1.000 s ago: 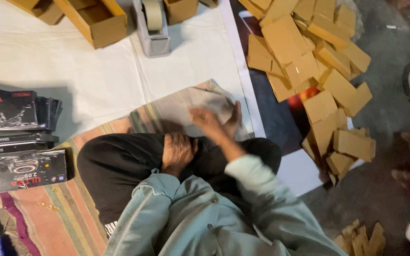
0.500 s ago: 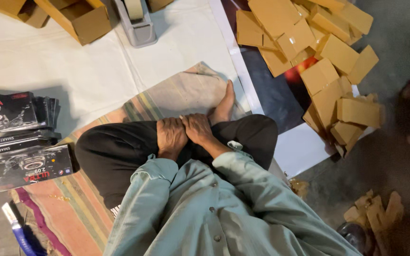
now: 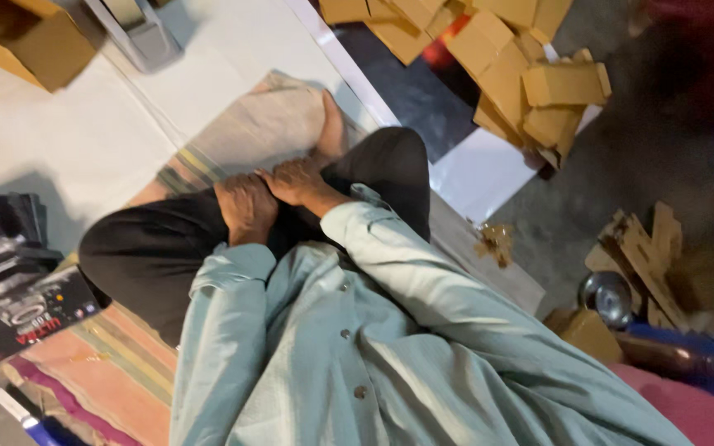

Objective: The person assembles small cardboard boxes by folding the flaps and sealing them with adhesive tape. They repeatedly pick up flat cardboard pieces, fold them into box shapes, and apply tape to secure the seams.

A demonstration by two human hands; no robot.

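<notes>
Black trousers (image 3: 159,248) cover the crossed legs of a seated person, and both hands are laid on them at the lap. The left hand (image 3: 245,206) is curled loosely over the left knee with nothing grasped. The right hand (image 3: 295,180) is rested just beside it, touching it, fingers bent and likewise empty. A bare foot (image 3: 330,132) is seen just beyond the right hand, on a striped mat (image 3: 233,136) spread over the floor. Pale green shirt sleeves (image 3: 233,330) fill the lower part of the view. Black printed boxes (image 3: 10,297) are stacked at the mat's left edge. A heap of flat cardboard boxes (image 3: 522,66) is piled on the floor well apart, beyond the mat's far right corner.
</notes>
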